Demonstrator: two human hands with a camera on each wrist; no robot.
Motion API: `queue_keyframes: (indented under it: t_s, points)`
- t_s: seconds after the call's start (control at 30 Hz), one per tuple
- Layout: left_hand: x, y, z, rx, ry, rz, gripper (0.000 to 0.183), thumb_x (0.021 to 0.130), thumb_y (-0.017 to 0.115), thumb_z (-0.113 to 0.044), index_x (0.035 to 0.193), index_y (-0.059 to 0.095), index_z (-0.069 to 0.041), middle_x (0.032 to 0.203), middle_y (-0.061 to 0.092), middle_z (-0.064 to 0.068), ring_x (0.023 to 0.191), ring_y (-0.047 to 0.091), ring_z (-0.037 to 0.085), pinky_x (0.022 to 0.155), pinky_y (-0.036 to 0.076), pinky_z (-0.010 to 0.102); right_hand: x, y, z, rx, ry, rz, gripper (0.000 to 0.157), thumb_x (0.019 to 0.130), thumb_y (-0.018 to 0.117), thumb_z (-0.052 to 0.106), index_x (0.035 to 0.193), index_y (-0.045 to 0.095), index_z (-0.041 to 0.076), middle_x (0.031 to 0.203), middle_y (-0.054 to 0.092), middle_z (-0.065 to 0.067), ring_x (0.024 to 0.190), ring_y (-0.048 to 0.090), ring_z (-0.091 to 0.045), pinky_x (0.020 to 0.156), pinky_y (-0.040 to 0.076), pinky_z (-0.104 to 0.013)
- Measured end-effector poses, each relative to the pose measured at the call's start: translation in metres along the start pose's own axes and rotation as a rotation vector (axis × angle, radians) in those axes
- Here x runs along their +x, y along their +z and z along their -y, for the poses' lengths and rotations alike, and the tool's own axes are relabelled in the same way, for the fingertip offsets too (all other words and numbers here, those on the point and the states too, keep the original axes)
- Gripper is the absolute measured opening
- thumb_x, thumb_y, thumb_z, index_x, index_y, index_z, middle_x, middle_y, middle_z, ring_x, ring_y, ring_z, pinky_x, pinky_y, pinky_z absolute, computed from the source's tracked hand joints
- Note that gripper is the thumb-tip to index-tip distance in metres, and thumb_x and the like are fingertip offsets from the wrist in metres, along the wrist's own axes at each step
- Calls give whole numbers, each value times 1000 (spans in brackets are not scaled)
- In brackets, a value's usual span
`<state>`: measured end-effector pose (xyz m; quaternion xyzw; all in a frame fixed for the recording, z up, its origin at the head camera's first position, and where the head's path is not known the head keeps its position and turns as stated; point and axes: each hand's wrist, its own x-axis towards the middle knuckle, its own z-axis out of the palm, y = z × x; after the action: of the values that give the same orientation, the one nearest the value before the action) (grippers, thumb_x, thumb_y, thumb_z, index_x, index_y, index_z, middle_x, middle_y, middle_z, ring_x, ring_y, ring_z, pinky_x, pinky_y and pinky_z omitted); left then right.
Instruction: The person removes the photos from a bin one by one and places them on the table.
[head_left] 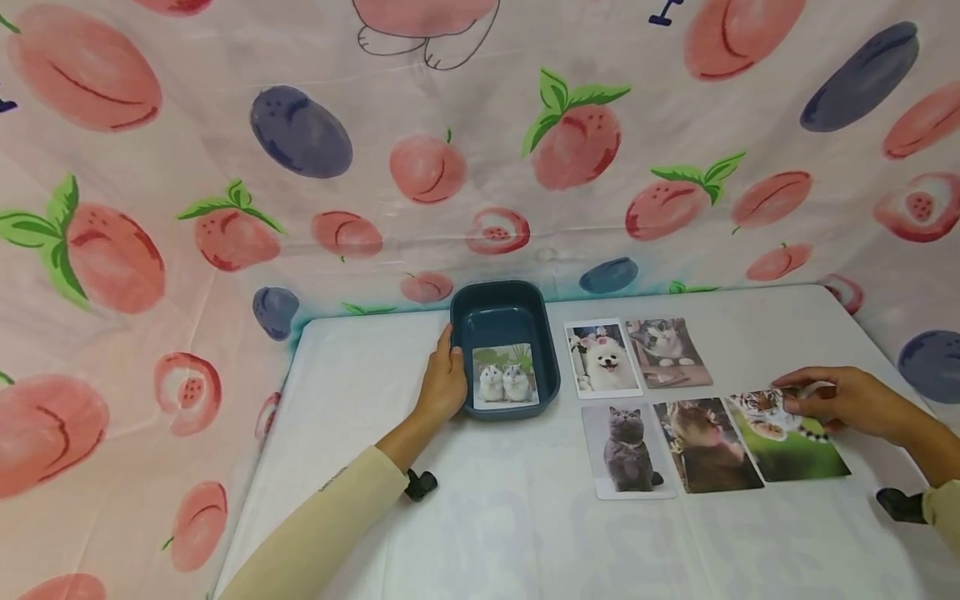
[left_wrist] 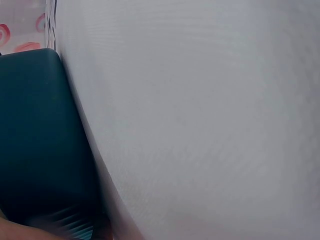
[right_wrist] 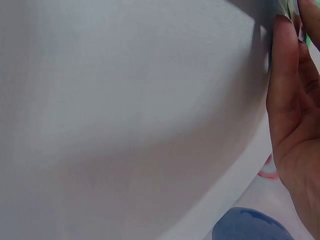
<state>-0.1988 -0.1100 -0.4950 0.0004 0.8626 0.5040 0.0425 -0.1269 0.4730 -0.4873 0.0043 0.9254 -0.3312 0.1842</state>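
Observation:
In the head view my left hand (head_left: 442, 379) holds the left wall of a dark blue tray (head_left: 504, 292), thumb at its rim. A photo card of two white hamsters (head_left: 506, 379) lies inside it. The tray's outer wall (left_wrist: 42, 130) fills the left of the left wrist view, with a bit of my hand (left_wrist: 30, 231) below. Over at the right, my right hand (head_left: 855, 404) pinches the upper right edge of a tiger card (head_left: 795, 454). The right wrist view has my fingers (right_wrist: 285, 55) at the card's edge, most of the card out of frame.
Left of the tiger card lie a brown animal card (head_left: 705, 450) and a grey cat card (head_left: 626, 458). Behind them are a white dog card (head_left: 606, 362) and a tabby-and-white cat card (head_left: 667, 354). A fruit-print cloth (head_left: 450, 242) hangs behind the white table (head_left: 495, 508).

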Motion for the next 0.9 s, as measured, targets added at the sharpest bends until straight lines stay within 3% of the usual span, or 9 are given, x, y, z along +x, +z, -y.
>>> queue_keyframes:
  t_s: [0.17,0.33,0.53,0.73,0.8,0.9]
  points:
    - [0,0,0,-4,-5,1,55,114,29,-26,165,14,-14,163,32,22,154,28,36,127,21,53,2,0,-1,-18,29,-1,65,93,75,40,140,57,-1,124,61,-19,77,60,-10,61,57,-33]
    - [0,0,0,-12,-5,7,55,114,28,-26,165,13,-14,163,32,22,154,27,36,127,21,53,0,-3,-6,-14,43,6,63,95,73,35,141,54,-4,130,58,-29,81,60,-10,63,60,-33]
    - [-1,0,0,-6,1,9,55,114,28,-26,165,13,-14,163,32,22,154,27,35,127,21,52,-1,-5,-4,-5,48,-6,65,95,72,40,141,54,-3,133,57,-28,84,61,-9,65,61,-34]
    - [-1,0,0,-10,0,3,55,114,29,-25,165,13,-12,163,32,23,154,27,36,127,21,53,5,-2,31,-2,-58,-29,54,97,71,35,138,59,1,119,65,-20,76,66,-14,63,60,-33]
    - [-1,1,0,-8,-6,4,55,114,29,-26,165,13,-13,163,31,22,154,27,36,127,20,54,9,4,49,6,-108,-32,49,97,71,32,135,61,3,113,67,-18,66,63,-19,57,58,-33]
    - [-1,0,0,-5,-8,3,55,114,28,-27,165,13,-14,163,32,23,154,27,36,127,21,53,21,18,77,22,-218,-35,43,96,73,28,131,64,5,114,68,-18,69,64,-16,58,58,-33]
